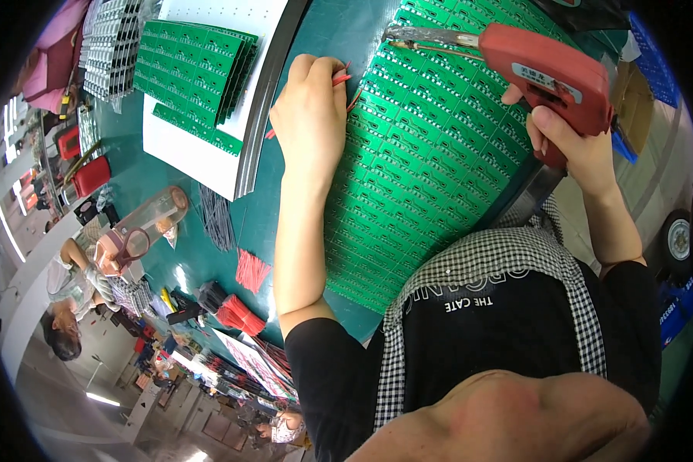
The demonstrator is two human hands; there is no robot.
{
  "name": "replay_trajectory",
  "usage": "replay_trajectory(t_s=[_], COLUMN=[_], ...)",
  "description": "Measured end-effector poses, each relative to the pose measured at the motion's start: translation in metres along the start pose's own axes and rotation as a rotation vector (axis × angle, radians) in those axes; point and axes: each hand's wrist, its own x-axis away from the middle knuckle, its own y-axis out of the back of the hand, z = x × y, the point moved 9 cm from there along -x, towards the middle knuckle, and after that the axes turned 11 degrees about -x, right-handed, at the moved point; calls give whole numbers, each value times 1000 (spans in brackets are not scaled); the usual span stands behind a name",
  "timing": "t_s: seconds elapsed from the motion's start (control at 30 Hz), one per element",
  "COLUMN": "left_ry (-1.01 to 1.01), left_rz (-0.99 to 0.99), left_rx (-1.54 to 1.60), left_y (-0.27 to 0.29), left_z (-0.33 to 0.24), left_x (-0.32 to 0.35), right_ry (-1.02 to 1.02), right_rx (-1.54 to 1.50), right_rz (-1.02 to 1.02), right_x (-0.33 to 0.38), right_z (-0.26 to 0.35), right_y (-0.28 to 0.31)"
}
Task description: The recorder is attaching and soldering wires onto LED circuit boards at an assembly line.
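My right hand (pixel 570 138) is closed around the grip of a red soldering gun (pixel 543 69). Its long metal tip reaches left, over the upper left edge of the green circuit board panels (pixel 423 169). These panels spread across the table in front of me, with rows of small components on them. At their left edge my left hand (pixel 309 112) is closed in a pinch on thin red wires (pixel 342 77), whose ends stick out past the fingers. Whether the tip touches a board, I cannot tell.
More green circuit boards (pixel 189 65) are stacked on white sheets (pixel 162 146) at the left. Grey wires (pixel 217 217), red wire bundles (pixel 252 269) and a clear bottle (pixel 150 219) lie nearer. A co-worker (pixel 77 269) sits at the left. A blue crate (pixel 654 65) stands far right.
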Motion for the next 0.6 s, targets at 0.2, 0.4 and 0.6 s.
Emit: replay_trajectory(t_s=[0.2,0.4,0.6], left_ry=[15,219,266], left_rz=[61,79,108], left_rx=[57,450,457], left_y=[-8,-5,-19], left_z=[2,18,15], left_x=[0,3,8], right_ry=[-12,-12,-61], right_rx=[17,-17,-28], right_rz=[14,22,-8], right_x=[2,1,2], right_z=[1,-5,-8], right_y=[-4,-9,-11])
